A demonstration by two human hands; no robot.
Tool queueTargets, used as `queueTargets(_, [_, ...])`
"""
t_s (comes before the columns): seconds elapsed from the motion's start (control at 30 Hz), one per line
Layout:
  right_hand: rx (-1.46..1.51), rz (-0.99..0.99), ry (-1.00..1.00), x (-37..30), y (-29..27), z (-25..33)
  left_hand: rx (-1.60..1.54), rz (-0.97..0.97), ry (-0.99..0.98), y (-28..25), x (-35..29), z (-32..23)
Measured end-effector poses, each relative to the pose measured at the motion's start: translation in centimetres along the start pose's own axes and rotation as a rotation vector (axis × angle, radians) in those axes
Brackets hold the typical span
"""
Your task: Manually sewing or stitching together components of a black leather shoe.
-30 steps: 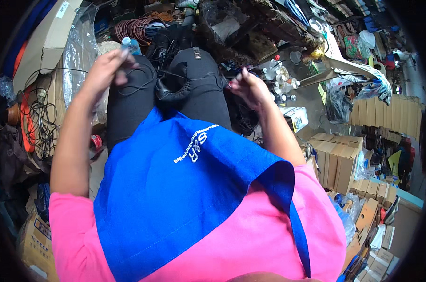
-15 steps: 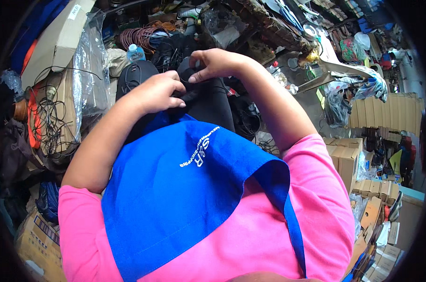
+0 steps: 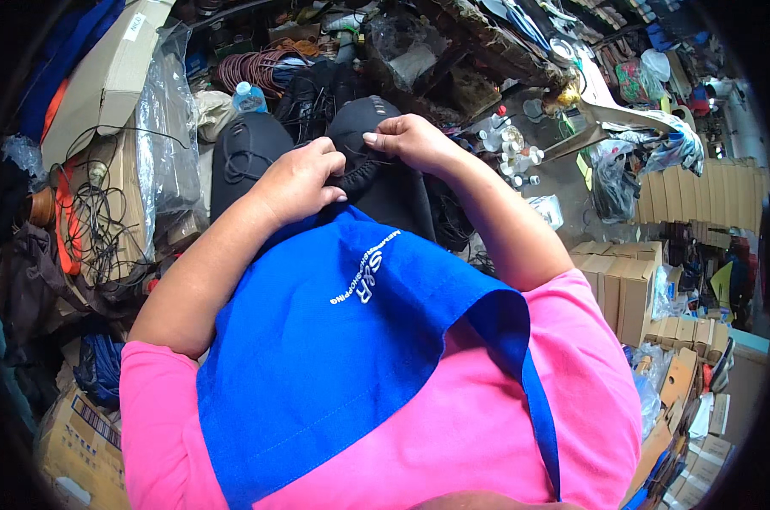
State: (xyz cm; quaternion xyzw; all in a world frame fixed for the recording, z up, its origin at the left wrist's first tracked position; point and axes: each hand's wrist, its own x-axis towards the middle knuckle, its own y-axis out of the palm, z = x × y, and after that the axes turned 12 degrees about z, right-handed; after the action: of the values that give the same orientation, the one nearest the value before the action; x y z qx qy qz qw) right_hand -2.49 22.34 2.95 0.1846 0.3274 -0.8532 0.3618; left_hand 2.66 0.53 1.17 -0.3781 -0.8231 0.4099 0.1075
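Observation:
A black piece with a curved, ridged edge [image 3: 359, 177], which looks like part of a shoe, lies over my lap between both hands. My left hand [image 3: 304, 177] grips its left side, with curled fingers and the thumb pointing right. On its far right side, my right hand [image 3: 409, 143] pinches with thumb and forefinger; whether a thread or tool is in that pinch I cannot make out. Beneath are my black-clad legs [image 3: 406, 200]. A thin black cord [image 3: 242, 161] lies in a loop on the left knee. A blue apron [image 3: 317, 340] covers my front.
Beyond my knees stand black laced shoes [image 3: 301, 106], a blue-capped plastic bottle [image 3: 249, 98] and coiled reddish cord [image 3: 253, 70]. Tangled black wire [image 3: 100, 212] hangs at left by cardboard. Small bottles [image 3: 512, 153] and stacked cardboard boxes [image 3: 623, 285] stand at right.
My right hand has come down and right, its thumb and forefinger closing into a pinch. The left hand has shifted slightly right and nearer. More of the black piece's ridged edge shows.

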Motion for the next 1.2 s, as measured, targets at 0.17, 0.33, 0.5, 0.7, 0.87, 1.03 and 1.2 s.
queueTargets(0.17, [-0.023,-0.106,-0.141,1.0,1.0,-0.5,-0.135,-0.047,-0.012,-2.3,-0.6,1.1])
queueTargets(0.33, [-0.076,-0.334,-0.225,-0.8,1.1,0.0,-0.214,-0.264,0.033,-2.9,2.3,2.8])
queueTargets(0.5, [0.051,0.151,-0.075,-1.7,0.8,1.2,-0.325,-0.082,0.091,-1.7,5.3,2.5])
queueTargets(0.7, [-0.124,0.159,-0.098,-4.0,0.6,1.1,-0.330,0.057,0.049,-2.0,6.1,2.0])
queueTargets(0.87, [0.214,0.032,-0.199,-7.3,0.4,1.5,-0.537,0.110,0.003,-2.0,6.4,2.5])
queueTargets(1.03, [0.067,-0.186,-0.317,-7.8,0.2,1.0,-0.748,0.276,0.060,-3.4,6.1,3.6])
queueTargets(1.2, [-0.372,-0.233,-0.307,-6.0,1.4,0.2,-0.761,0.310,0.026,-3.9,5.6,3.7])
